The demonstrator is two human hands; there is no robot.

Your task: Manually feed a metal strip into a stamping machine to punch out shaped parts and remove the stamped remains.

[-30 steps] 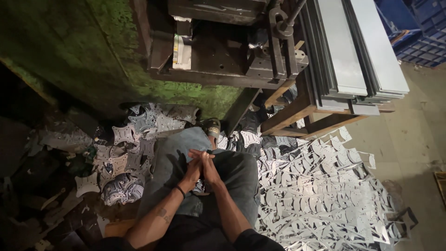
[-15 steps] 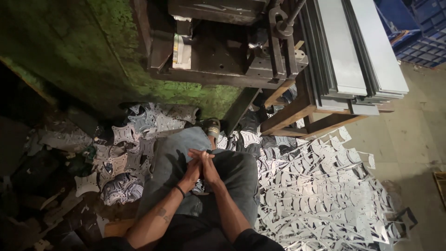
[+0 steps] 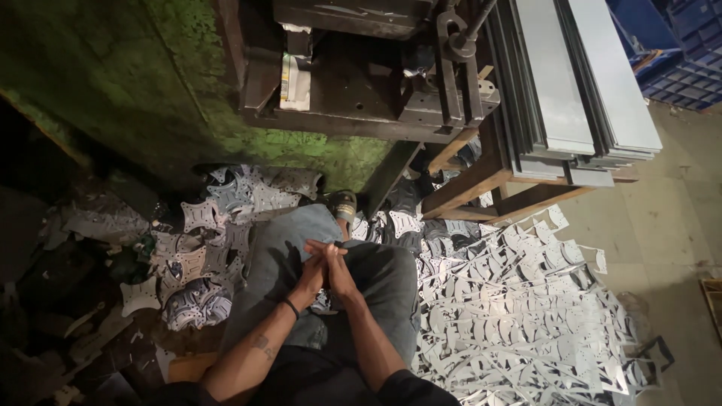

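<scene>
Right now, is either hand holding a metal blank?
No. The left hand and right hand are clasped together, empty, over the lap; the cut metal pieces lie on the floor.

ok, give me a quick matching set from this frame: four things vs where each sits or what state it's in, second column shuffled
Things:
1. hands
2. stack of metal sheets
3. pile of stamped metal pieces
4. sandalled foot

Places or states:
A. spread over the floor, right of the legs
B. clasped together above the knees
C. on the floor at the foot of the green machine base
D. lying on a wooden rack, upper right

Pairs: 1-B, 2-D, 3-A, 4-C
</scene>
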